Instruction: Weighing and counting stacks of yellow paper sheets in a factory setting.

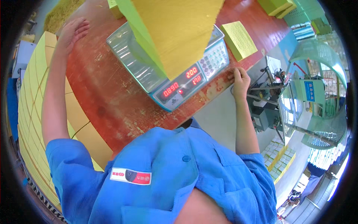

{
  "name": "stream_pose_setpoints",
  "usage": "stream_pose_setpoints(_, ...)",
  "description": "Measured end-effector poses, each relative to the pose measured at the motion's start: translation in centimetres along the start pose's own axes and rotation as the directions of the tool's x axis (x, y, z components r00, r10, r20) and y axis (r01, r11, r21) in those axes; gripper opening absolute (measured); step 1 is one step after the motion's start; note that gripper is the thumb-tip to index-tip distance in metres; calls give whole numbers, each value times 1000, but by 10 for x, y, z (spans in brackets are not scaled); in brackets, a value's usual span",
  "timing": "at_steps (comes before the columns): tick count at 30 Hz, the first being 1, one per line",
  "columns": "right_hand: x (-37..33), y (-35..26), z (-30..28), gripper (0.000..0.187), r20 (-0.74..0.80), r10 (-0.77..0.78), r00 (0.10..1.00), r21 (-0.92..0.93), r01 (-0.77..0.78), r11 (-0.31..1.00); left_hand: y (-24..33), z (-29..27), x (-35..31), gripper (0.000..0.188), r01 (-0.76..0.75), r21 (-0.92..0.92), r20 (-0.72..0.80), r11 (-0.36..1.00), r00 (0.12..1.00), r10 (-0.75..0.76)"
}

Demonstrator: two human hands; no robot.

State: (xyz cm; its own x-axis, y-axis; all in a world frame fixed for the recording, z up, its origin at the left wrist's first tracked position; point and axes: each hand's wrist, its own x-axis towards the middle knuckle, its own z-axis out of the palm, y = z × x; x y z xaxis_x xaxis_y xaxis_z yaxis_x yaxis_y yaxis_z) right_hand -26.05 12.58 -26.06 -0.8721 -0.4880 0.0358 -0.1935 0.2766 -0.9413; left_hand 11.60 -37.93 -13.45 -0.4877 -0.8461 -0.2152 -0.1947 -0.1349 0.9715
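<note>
The yellow block (186, 30) stands at 12 o'clock on my scale (130, 56), with neither of my hands on it, and the red digits of the display (182, 83) are lit. I judge that I am in the middle of a weighing, waiting for or reading the figure. The next move probably calls for both hands to come in, take the block by opposite sides and lift it level, so that its layers don't slide.

My left hand (76, 33) is out at 10 o'clock, loosely spread with the fingers a little bent and nothing in it that I can see. My right hand (240, 76) is at 2 o'clock by the table's (100, 86) near edge, fingers curled in toward the thumb; I can't tell whether it pinches anything. A smaller block (238, 40) lies at 1 o'clock, just beyond the scale.

The top of the picture cuts off the big block, which also covers much of the pan, so I can't see how its base sits. Whether my left hand touches the stacks (31, 108) at 9 o'clock is unclear. The heap (61, 15) past that hand is hard to make out.
</note>
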Motion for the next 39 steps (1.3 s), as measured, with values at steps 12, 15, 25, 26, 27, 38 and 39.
stream_pose_setpoints(12, 1, -72, 17, 25, -12, -142, 990, 45, 142, 989, 57, 80, -76, 41, -303, -112, -133, 946, 948, 287)
stream_pose_setpoints(15, 32, -128, 21, 32, 67, -165, 984, 222, 147, 964, 95, 118, -122, 70, 28, -371, 149, 928, 988, 29)
stream_pose_setpoints(25, 99, -154, 174, 49, 689, -411, 597, 438, 108, 892, 144, 204, -161, 59, 178, -221, 96, 959, 982, -160)
stream_pose_setpoints(26, 99, -152, 172, 48, 683, -407, 607, 461, 74, 884, 141, 215, -162, 57, 205, -253, 56, 946, 979, -197)
stream_pose_setpoints(27, 89, -156, 170, 48, 689, -400, 604, 488, 22, 873, 138, 218, -168, 57, 213, -243, 10, 946, 976, -217)
stream_pose_setpoints(38, 47, -92, 20, 38, 863, -142, 484, 362, -399, 842, 142, 242, -210, 53, 259, -194, -18, 946, 963, -267)
stream_pose_setpoints(39, 41, -83, 14, 36, 943, 32, 331, 179, -588, 789, 144, 243, -206, 53, 287, -199, 20, 937, 957, -289)
